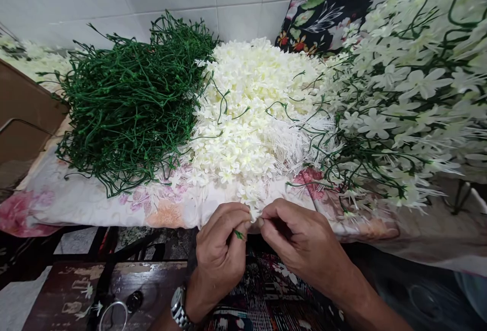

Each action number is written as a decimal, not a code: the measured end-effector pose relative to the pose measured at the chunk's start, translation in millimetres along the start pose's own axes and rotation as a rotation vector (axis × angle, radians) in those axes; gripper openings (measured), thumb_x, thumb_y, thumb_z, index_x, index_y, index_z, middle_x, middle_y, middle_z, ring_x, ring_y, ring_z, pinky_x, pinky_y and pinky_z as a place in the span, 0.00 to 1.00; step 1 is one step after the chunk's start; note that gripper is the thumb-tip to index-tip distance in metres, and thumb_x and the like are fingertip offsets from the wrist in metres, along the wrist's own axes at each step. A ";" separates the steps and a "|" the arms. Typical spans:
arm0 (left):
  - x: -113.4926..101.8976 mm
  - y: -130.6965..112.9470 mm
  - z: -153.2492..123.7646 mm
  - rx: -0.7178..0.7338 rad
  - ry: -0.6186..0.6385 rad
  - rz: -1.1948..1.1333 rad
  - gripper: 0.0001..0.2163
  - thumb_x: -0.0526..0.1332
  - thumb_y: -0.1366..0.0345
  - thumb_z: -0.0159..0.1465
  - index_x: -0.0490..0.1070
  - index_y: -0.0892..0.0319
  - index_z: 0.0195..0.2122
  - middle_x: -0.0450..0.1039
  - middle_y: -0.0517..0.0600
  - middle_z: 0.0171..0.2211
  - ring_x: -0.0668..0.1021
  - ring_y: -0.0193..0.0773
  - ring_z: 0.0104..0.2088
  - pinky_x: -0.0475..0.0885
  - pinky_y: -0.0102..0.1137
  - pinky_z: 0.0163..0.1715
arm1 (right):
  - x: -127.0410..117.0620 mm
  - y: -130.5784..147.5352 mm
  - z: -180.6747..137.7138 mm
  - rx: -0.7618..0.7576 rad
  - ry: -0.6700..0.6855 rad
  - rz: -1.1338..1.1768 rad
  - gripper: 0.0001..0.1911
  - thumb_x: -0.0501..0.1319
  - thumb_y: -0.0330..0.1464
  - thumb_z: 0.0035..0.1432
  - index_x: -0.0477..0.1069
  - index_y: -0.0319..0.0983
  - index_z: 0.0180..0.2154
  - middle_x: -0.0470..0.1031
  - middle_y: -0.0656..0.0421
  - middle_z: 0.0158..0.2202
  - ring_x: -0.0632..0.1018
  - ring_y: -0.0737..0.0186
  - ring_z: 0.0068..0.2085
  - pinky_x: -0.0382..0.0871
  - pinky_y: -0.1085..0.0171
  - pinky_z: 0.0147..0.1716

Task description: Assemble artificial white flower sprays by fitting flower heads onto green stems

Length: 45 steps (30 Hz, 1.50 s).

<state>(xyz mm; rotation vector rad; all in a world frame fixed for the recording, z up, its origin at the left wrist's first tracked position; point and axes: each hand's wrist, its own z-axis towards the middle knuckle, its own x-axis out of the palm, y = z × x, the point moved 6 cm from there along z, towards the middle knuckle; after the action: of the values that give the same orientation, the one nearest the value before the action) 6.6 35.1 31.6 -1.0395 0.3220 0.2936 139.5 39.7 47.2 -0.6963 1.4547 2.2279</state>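
- Many thin, wiry green stems (125, 98), tangled on the cloth-covered counter (91, 212).
- Left hand (222, 245): grip pinching a small white flower (254, 215) by the counter's front edge.
- Soft-petalled white blossoms (243, 118), heaped.
- Right hand (300, 234): narrow grip, pinching that flower.
- Bushy white sprays (411, 113).

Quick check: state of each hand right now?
Left hand: closed, holding a green stem.
Right hand: closed, pinching at a white flower.

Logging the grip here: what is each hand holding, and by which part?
The left hand pinches a green stem, only a short piece showing, so the held part can't be told. The right hand pinches at a white flower's edge.
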 end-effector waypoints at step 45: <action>16.2 16.8 -2.0 -0.635 0.122 -0.719 0.02 0.66 0.69 0.54 0.76 0.61 0.28 0.71 0.46 0.24 0.69 0.28 0.24 0.65 0.22 0.25 | 2.3 -7.1 -12.1 -0.014 -0.019 0.189 0.05 0.55 0.25 0.59 0.64 0.40 0.32 0.67 0.63 0.27 0.69 0.72 0.28 0.64 0.72 0.27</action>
<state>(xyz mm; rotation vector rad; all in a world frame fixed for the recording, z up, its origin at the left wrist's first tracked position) 14.7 42.7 10.9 -1.7248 -0.0637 -0.3458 144.1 31.4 36.5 -0.5607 1.5543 2.3796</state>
